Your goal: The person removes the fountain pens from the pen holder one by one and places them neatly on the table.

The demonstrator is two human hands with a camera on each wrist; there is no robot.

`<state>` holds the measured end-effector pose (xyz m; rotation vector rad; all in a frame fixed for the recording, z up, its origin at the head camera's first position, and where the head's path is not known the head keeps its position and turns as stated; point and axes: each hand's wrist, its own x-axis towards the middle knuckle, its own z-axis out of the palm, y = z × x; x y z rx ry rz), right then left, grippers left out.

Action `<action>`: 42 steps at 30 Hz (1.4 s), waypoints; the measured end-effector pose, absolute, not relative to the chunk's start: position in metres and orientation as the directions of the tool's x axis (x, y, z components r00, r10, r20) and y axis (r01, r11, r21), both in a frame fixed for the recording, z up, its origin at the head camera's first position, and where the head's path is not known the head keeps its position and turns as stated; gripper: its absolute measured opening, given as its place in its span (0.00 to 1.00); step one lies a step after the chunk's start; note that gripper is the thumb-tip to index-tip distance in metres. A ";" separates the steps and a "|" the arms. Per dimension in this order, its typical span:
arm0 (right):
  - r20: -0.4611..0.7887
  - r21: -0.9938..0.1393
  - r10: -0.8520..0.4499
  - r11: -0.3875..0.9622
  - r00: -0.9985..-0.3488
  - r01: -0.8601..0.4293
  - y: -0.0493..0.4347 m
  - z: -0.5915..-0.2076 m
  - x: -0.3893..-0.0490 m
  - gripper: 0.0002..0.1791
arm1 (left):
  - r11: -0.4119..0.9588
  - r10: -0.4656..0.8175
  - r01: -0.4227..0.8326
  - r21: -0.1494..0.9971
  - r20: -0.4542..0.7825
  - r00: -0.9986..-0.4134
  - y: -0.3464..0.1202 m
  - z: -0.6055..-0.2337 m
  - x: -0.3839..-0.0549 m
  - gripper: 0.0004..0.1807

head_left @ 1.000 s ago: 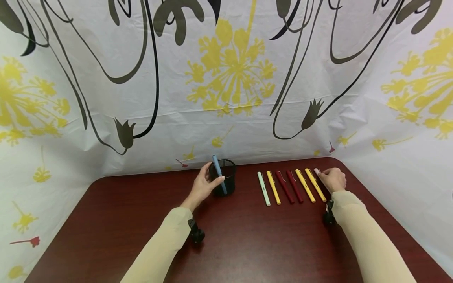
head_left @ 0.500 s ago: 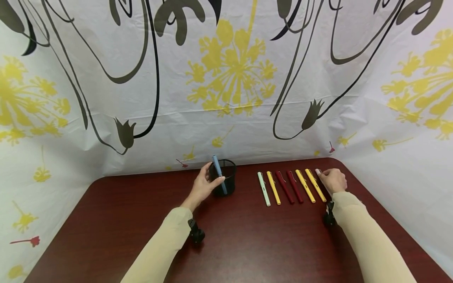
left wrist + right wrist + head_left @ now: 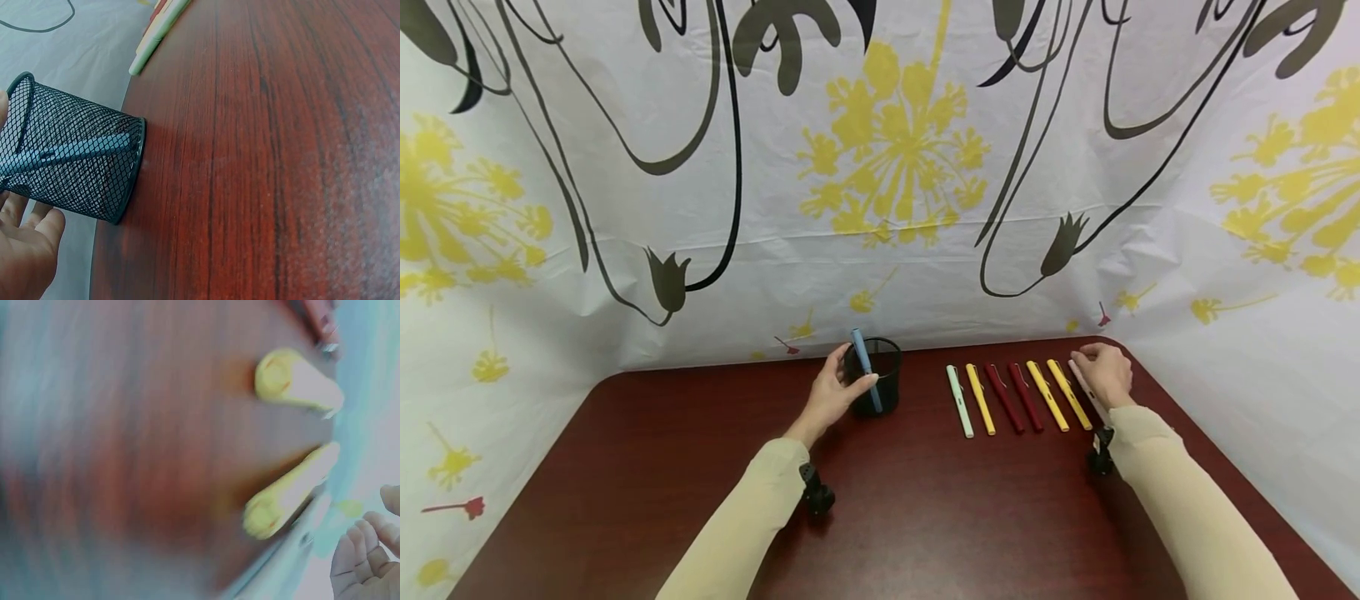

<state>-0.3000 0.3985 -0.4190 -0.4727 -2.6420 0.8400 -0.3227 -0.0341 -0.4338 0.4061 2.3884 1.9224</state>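
My left hand (image 3: 829, 398) grips a black mesh pen cup (image 3: 889, 393), thumb at the near side and fingers behind. Inside leans a blue pen (image 3: 860, 348), its top above the rim; in the left wrist view its barrel (image 3: 81, 150) shows through the mesh. At the right end of a row of pens lies a pale pink pen (image 3: 1086, 387). Over it hovers my right hand (image 3: 1107, 373), fingers loosely bent and thumb apart, holding nothing in the right wrist view. Beside that pen lies a yellow pen (image 3: 1070, 395), seen end-on in the right wrist view.
Leftward along the row lie another yellow pen (image 3: 1048, 396), two dark red pens (image 3: 1027, 398), a third yellow pen (image 3: 981, 400) and a pale green pen (image 3: 959, 402). The dark red-brown table (image 3: 925, 508) meets a patterned cloth (image 3: 760, 208) behind.
My right hand has let go of the pale pink pen and lifted slightly, uncovering more of it. The left hand, cup and blue pen stay put.
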 end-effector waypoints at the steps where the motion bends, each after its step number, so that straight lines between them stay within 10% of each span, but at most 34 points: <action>1: 0.237 -0.604 0.393 0.776 -0.889 0.182 0.394 -0.416 -0.301 0.22 | 0.191 0.236 0.173 0.966 0.126 -0.963 -0.034 -0.433 -0.322 0.45; 19: 0.354 -0.776 0.137 0.596 -0.925 -0.208 0.259 -0.377 -0.319 0.17 | 0.208 0.243 0.183 0.961 0.131 -0.961 -0.035 -0.435 -0.324 0.45; 42: 0.230 -0.849 -0.108 0.463 -0.967 -0.254 0.140 -0.366 -0.333 0.17 | 0.190 0.239 0.167 0.968 0.119 -0.964 -0.035 -0.433 -0.322 0.45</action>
